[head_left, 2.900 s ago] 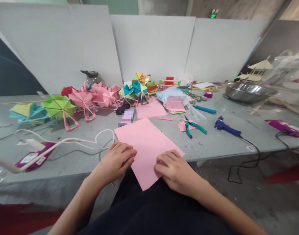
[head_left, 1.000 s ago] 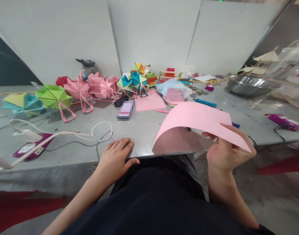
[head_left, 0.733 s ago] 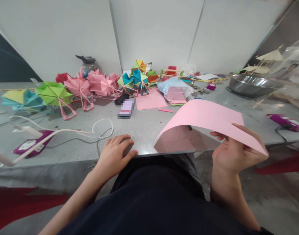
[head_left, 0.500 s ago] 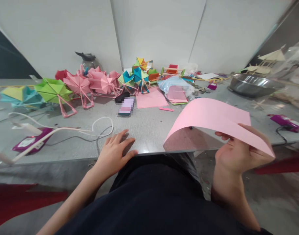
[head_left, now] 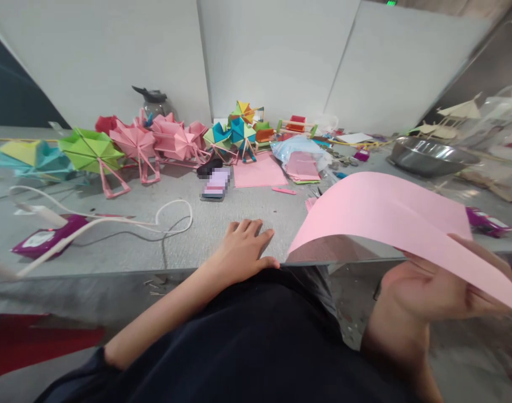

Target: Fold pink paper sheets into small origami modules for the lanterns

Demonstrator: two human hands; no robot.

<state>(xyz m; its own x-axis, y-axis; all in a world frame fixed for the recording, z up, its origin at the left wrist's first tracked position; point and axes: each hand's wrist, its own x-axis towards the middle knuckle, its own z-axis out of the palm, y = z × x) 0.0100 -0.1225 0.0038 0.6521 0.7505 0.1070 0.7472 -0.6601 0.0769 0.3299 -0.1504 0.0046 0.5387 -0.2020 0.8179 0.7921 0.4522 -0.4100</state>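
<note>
My right hand (head_left: pixel 440 285) grips a large sheet of pink paper (head_left: pixel 373 207) by its right end, beyond the table's front edge. The sheet arches upward, and its left end comes down by the table edge. Some of my right fingers are hidden behind the paper. My left hand (head_left: pixel 243 246) rests on the grey table (head_left: pixel 214 235) at its front edge, palm down with fingers apart, holding nothing. Farther in lie a pink craft knife (head_left: pixel 284 191) and a flat pink sheet (head_left: pixel 259 170). Small pink pieces (head_left: pixel 310 204) peek out behind the arched paper.
Folded-paper wheel models (head_left: pixel 132 140) line the back left. A phone (head_left: pixel 217 183), a bag with pink paper (head_left: pixel 300 154) and a steel bowl (head_left: pixel 432 157) stand farther back. White cables (head_left: pixel 113 221) run to a purple power strip (head_left: pixel 50 238) at left.
My left hand has slid right along the table edge toward the paper. My right hand has moved right and slightly down with the sheet, whose arch is now wider.
</note>
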